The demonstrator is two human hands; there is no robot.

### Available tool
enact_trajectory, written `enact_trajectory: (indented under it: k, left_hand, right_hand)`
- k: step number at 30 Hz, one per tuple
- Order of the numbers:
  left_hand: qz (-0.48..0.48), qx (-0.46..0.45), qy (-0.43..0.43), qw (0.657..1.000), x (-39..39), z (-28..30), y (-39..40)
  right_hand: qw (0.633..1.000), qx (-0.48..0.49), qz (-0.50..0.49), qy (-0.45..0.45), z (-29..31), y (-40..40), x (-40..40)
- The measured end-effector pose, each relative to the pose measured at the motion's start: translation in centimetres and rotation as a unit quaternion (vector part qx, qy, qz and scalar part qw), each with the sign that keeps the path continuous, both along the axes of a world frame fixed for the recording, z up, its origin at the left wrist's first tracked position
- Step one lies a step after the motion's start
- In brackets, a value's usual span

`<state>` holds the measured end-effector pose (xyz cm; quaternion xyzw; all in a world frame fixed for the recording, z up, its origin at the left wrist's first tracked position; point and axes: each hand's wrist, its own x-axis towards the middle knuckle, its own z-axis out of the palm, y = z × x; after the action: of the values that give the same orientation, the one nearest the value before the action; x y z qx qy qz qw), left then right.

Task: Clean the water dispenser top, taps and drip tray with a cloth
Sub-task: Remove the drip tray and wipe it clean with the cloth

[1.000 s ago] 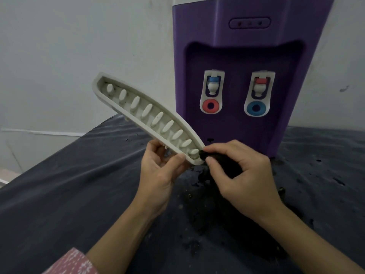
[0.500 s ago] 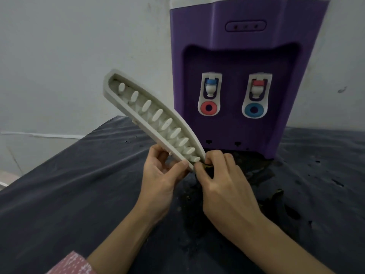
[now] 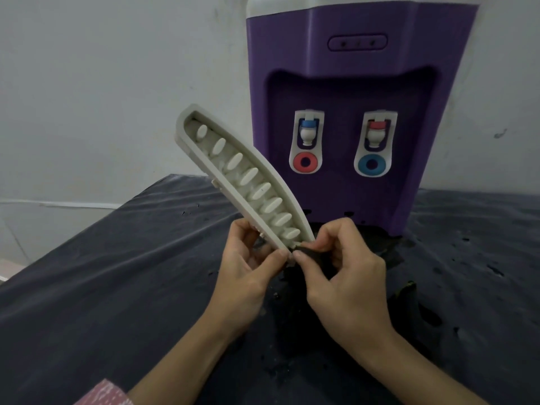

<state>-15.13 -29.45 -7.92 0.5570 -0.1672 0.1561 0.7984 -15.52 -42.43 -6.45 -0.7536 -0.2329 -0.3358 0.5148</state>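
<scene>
A purple water dispenser (image 3: 350,92) stands against the wall with two white taps (image 3: 306,133) (image 3: 375,133) in its recess. The long white drip tray (image 3: 233,173) is off the dispenser and held up at a slant, its ribbed inside facing me. My left hand (image 3: 248,270) grips the tray's near end from below. My right hand (image 3: 344,276) pinches a dark cloth (image 3: 309,255) against that same near end of the tray. Most of the cloth hangs hidden under my right hand.
The dispenser sits on a table under a dark grey cover (image 3: 117,273), which shows dark wet patches (image 3: 432,314) around the dispenser's base and under my hands. A plain white wall (image 3: 102,83) rises behind. The table's left edge drops off at the left.
The drip tray has tilted steeper and its far end has swung right, closer to the dispenser. My right hand has shifted the cloth at the tray's near end.
</scene>
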Motion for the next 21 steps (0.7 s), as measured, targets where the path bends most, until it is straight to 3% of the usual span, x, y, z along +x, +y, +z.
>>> enact_trajectory:
  k: [7, 11, 13, 17, 21]
  left_hand:
    - [-0.005, -0.011, -0.004, 1.0, 0.0, 0.0, 0.0]
    - [0.002, -0.03, -0.002, 1.0, 0.2, 0.2, 0.1]
    - [0.01, -0.037, -0.005, 0.999, 0.3, 0.3, 0.4]
    - [0.025, -0.05, -0.009, 0.998, 0.4, 0.7, 0.8]
    - [0.029, -0.047, -0.012, 0.998, 0.2, 1.0, 0.9]
  right_hand:
    - [0.983, 0.121, 0.086, 0.11, 0.5, -0.1, 0.1]
    - [0.927, 0.258, 0.186, 0.198, 1.5, -0.4, 0.8]
    - [0.914, 0.293, 0.208, 0.19, 2.2, -0.8, 1.0]
    - [0.974, 0.157, 0.142, 0.076, 2.7, -1.5, 1.0]
    - [0.996, -0.002, 0.084, -0.016, 2.1, -1.1, 0.6]
